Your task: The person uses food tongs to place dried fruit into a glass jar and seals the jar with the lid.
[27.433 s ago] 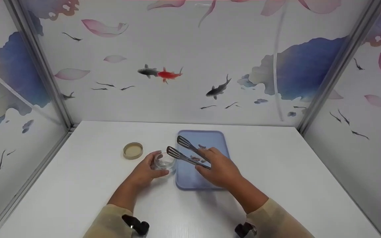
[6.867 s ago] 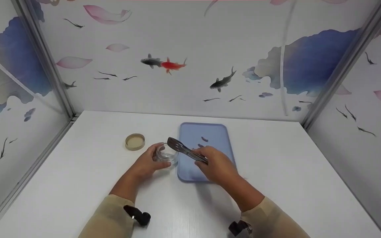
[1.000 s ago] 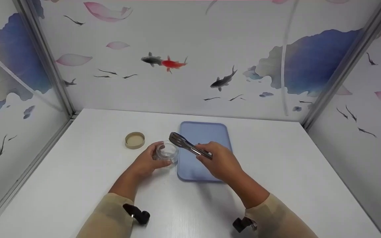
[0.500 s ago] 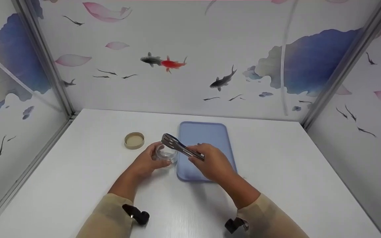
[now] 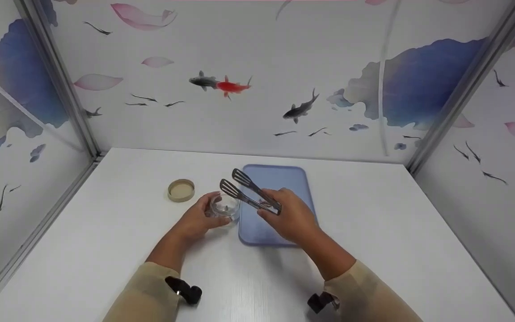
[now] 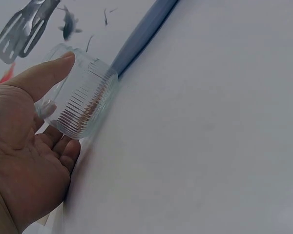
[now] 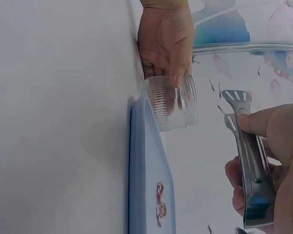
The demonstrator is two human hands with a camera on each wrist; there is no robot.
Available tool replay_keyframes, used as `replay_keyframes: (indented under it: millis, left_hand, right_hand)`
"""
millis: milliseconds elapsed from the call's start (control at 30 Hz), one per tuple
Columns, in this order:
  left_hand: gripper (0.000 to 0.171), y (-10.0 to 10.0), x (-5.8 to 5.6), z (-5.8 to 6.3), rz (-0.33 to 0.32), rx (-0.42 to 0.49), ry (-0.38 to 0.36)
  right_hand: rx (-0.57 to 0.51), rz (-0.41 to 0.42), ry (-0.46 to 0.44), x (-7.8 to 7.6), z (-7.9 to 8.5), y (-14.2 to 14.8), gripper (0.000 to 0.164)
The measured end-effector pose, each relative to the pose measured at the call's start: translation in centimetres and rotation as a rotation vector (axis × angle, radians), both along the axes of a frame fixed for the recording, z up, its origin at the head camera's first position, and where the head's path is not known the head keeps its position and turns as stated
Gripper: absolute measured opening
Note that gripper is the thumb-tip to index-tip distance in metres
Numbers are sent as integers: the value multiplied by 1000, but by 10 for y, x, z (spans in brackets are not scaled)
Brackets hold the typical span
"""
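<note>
My left hand (image 5: 197,220) curls thumb and fingers round a clear ribbed glass jar (image 6: 88,97), which stands upright and uncovered at the tray's left edge. A small dark piece (image 5: 226,208) shows inside it. In my right hand (image 5: 294,219) I hold metal tongs (image 7: 254,161) with slotted ends. Their two arms are spread, with nothing between the ends, above and beyond the jar's mouth. Beneath the tongs, several small reddish-brown pieces (image 7: 160,204) lie on the blue tray (image 5: 259,232); the right hand and tongs partly hide them in the head view.
A round tan lid (image 5: 181,190) lies on the white table (image 5: 141,179), left of and beyond the jar. Printed wall panels (image 5: 248,129) enclose the table at the back and both sides.
The tongs moved left over the jar, then spread from closed and rose slightly. A dark piece now shows in the jar. The tray's far part has lost pieces since several seconds ago.
</note>
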State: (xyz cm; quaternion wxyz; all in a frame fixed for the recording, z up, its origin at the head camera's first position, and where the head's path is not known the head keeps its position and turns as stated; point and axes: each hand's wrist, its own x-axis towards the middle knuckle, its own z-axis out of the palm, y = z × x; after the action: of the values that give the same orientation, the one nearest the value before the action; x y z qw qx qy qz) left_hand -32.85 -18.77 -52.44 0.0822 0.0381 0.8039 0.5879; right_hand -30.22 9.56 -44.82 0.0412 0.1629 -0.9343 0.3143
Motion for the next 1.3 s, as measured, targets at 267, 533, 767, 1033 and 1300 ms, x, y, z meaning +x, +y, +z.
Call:
replay_keyframes:
  millis: [267, 533, 767, 1033, 1300]
  left_hand:
    - [95, 1, 1, 1, 6, -6, -12]
    - [93, 1, 1, 1, 10, 2, -4]
    - [95, 0, 2, 1, -5, 2, 1]
    - [95, 0, 2, 1, -1, -2, -6]
    - [96, 2, 3, 2, 15, -12, -7]
  right_hand:
    - [8, -65, -26, -6, 0, 12, 65]
    - [34, -114, -34, -19, -4, 31, 67]
    - [52, -125, -24, -28, -15, 49, 67]
    - [89, -201, -86, -36, -24, 61, 68]
    - [111, -214, -126, -42, -29, 66, 67]
